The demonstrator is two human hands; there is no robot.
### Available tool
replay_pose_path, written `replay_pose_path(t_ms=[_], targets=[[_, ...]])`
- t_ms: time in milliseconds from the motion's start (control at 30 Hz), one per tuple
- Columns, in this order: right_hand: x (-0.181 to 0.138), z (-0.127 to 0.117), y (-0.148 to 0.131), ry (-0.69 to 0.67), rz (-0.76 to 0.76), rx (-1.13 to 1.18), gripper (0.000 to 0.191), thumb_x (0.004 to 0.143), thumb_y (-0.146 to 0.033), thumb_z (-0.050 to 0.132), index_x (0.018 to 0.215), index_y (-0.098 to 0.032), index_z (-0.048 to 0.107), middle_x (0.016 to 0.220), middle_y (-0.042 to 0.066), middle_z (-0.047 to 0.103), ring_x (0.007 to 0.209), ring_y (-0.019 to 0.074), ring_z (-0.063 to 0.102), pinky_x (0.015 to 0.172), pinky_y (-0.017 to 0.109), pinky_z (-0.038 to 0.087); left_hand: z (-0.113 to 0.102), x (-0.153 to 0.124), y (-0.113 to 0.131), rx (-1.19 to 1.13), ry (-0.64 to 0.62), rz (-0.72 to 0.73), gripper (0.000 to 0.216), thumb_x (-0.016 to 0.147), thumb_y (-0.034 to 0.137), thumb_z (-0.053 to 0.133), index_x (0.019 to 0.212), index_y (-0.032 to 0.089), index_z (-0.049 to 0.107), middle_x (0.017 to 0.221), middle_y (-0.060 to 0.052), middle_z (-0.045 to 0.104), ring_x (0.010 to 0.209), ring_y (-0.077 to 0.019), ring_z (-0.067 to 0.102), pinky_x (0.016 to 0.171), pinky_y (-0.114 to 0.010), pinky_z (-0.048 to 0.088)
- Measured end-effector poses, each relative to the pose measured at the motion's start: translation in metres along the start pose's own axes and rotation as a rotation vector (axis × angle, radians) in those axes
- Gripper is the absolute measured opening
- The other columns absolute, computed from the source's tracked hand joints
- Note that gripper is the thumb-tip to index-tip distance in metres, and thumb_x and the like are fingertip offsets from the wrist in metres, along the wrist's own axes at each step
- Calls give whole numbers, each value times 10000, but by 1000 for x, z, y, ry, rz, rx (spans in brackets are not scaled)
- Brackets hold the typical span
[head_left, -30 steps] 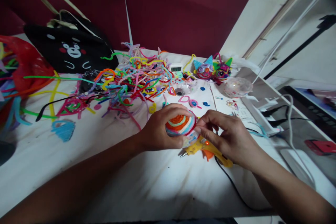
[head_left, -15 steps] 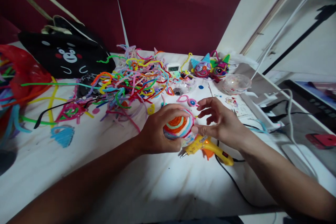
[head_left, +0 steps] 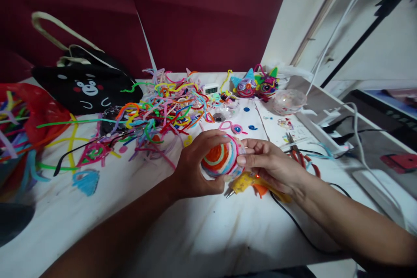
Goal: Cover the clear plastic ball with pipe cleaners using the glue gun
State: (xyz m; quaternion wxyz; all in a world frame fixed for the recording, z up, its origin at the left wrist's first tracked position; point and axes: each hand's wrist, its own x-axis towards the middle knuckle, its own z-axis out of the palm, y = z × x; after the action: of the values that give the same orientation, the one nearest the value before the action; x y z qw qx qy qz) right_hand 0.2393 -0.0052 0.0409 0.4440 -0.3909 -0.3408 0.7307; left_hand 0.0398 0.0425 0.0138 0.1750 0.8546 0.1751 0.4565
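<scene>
My left hand [head_left: 195, 166] is wrapped round a ball [head_left: 221, 160] covered in coiled pipe cleaners, orange at the centre with white, blue and pink rings. My right hand [head_left: 273, 164] presses its thumb and fingertips against the ball's right side, fingers close together. Just below the ball a yellow and orange glue gun [head_left: 249, 182] lies on the white table [head_left: 182, 230], its small light glowing and its black cord [head_left: 299, 230] trailing to the right under my right forearm.
A tangled heap of coloured pipe cleaners [head_left: 163, 108] covers the table's middle. A black bear-face bag [head_left: 86, 87] sits at the back left, a red bag [head_left: 29, 117] at the left. Two pipe-cleaner figures [head_left: 256, 84], a clear bowl [head_left: 288, 100], a small timer [head_left: 211, 89] and red-handled pliers [head_left: 301, 156] lie to the right.
My right hand spread its fingers half a second ago, then closed back against the ball's right side. The ball has tilted slightly. The view has shifted, baring the pliers.
</scene>
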Motion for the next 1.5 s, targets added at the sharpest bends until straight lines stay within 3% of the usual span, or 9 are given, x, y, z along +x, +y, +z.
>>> replay_pose_path(t_ms=[233, 600, 767, 1067, 1267, 1500], targets=[[-1, 13, 5, 78, -69, 75, 323, 559, -191, 925, 777, -161, 689, 691, 9, 755, 609, 141, 716, 650, 237, 595, 1, -3, 0, -77, 25, -42, 757, 610, 184, 702, 1329, 229, 469, 1281, -150, 582, 1204, -324, 587, 1033, -484, 492], [-2, 13, 7, 128, -103, 71, 363, 469, -159, 940, 741, -173, 700, 712, 18, 771, 590, 157, 702, 636, 270, 610, 6, -6, -3, -188, -10, -121, 710, 660, 157, 648, 1345, 210, 468, 1347, -146, 536, 1272, -323, 542, 1087, -494, 443], [2, 10, 12, 120, -109, 72, 360, 504, -182, 936, 776, -160, 700, 714, 18, 768, 586, 138, 692, 626, 244, 582, 6, -8, -1, -196, 1, -215, 705, 662, 154, 664, 1337, 220, 469, 1373, -131, 535, 1267, -310, 551, 1087, -463, 451], [1, 15, 16, 132, -132, 103, 347, 527, -187, 933, 780, -155, 698, 703, -2, 747, 622, 122, 687, 673, 226, 556, 6, -6, 1, -169, -3, -227, 720, 648, 150, 633, 1342, 213, 454, 1368, -133, 528, 1267, -319, 545, 1088, -471, 449], [0, 16, 20, 149, -133, 118, 320, 569, -194, 935, 778, -170, 694, 692, -17, 745, 611, 100, 678, 640, 201, 563, 7, -3, 7, -103, -11, -304, 586, 737, 244, 665, 1292, 209, 478, 1309, -131, 563, 1215, -290, 568, 1058, -450, 463], [0, 17, 24, 163, -108, 132, 373, 544, -202, 952, 803, -169, 686, 689, -10, 757, 620, 108, 706, 641, 194, 571, 9, -5, 4, -147, -9, -310, 519, 741, 240, 656, 1239, 201, 515, 1272, -125, 586, 1204, -293, 576, 1036, -436, 462]])
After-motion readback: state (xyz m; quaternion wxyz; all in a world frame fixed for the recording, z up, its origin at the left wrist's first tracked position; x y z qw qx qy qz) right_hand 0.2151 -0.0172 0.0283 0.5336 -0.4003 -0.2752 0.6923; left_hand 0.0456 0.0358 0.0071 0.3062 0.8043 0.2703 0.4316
